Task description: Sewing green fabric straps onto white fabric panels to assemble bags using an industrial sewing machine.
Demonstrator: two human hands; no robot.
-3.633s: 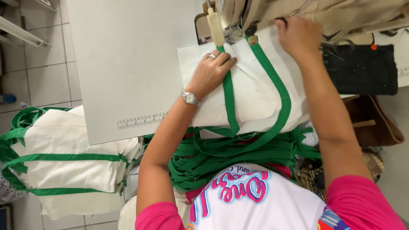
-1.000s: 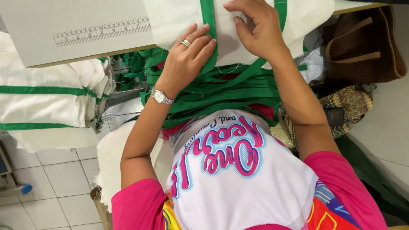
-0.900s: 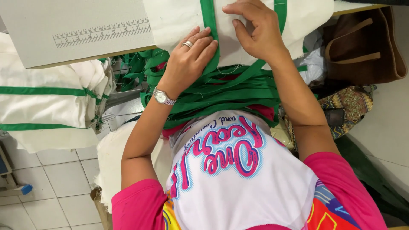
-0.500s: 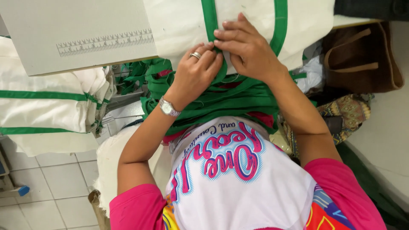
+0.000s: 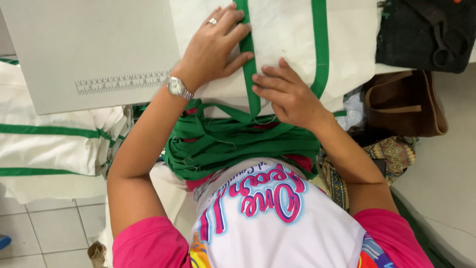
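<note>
From the head view, our left hand (image 5: 218,47) lies flat on the white bag (image 5: 285,47), fingers (image 5: 233,30) spread and released beside the green strap (image 5: 248,64). Our right hand (image 5: 290,94) presses its fingertips (image 5: 265,82) onto the strap's other edge, gripping nothing. The bag rests on the bench (image 5: 94,49); loose straps (image 5: 233,144) pile in our lap.

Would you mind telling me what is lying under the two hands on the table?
Under the left hand and right hand lies a white fabric bag with a green strap. The grey table beneath is covered there.
</note>
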